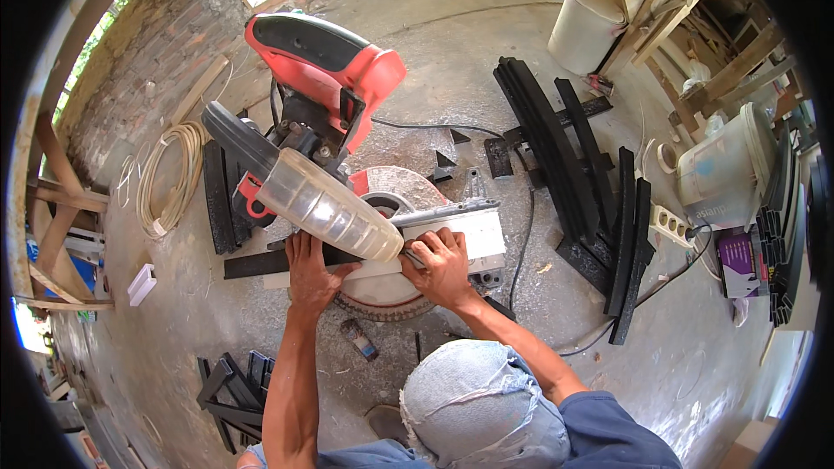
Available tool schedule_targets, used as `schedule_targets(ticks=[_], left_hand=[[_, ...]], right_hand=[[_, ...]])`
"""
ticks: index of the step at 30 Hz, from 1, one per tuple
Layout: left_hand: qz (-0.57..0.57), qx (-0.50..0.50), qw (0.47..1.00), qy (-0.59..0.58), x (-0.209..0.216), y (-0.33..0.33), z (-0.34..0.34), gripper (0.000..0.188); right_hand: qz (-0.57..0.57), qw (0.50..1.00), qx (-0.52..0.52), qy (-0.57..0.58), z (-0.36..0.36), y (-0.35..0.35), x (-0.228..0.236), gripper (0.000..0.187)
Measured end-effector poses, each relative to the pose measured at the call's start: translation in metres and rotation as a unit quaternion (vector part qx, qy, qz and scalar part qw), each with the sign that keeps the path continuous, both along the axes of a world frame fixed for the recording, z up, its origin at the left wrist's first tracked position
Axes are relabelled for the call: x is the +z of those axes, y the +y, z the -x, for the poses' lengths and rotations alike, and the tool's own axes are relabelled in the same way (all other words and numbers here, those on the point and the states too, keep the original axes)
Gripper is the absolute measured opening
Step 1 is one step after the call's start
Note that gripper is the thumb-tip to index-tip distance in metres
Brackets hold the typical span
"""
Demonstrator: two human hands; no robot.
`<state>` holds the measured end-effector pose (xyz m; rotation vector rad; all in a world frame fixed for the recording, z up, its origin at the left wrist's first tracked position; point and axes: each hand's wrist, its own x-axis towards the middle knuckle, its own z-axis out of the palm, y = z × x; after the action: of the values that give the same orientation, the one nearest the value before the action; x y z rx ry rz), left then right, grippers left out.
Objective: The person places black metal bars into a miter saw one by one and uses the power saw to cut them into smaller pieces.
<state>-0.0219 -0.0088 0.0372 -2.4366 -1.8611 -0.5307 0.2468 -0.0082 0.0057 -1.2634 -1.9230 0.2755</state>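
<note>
A miter saw with a red and black handle (326, 56) stands before me, its clear ribbed blade guard (330, 208) lowered between my hands. My left hand (311, 274) holds a long black strip (254, 265) on the saw's base, fingers over the strip and thumb toward the guard. At the guard's lower end is my right hand (439, 269), its fingers curled closed; whatever they pinch is hidden. A white board (476, 233) lies on the saw base just beyond that hand. The round red saw table (391, 309) shows beneath.
Black lengths (556, 156) are stacked at right, beside a power strip (671, 226) and a paint bucket (725, 165). A cord (532, 217) crosses the floor. Short black pieces (233, 395) lie at lower left, coiled hose (174, 178) farther back. My denim-covered knee (486, 408) is close below.
</note>
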Motion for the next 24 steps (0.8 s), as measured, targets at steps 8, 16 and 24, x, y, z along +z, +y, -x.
schedule_targets(ticks=[8, 16, 24], left_hand=[[-0.006, 0.027, 0.986, -0.164, -0.002, 0.008, -0.005, 0.049], [-0.216, 0.131, 0.965, -0.072, -0.038, 0.036, -0.02, 0.044], [-0.234, 0.149, 0.96, -0.037, -0.034, 0.036, -0.027, 0.038]], right_hand=[[0.003, 1.0, -0.006, 0.007, -0.001, 0.002, -0.001, 0.022], [0.009, 1.0, -0.005, 0.005, 0.0, 0.002, 0.001, 0.022], [0.024, 1.0, 0.007, -0.017, -0.004, 0.004, 0.009, 0.024]])
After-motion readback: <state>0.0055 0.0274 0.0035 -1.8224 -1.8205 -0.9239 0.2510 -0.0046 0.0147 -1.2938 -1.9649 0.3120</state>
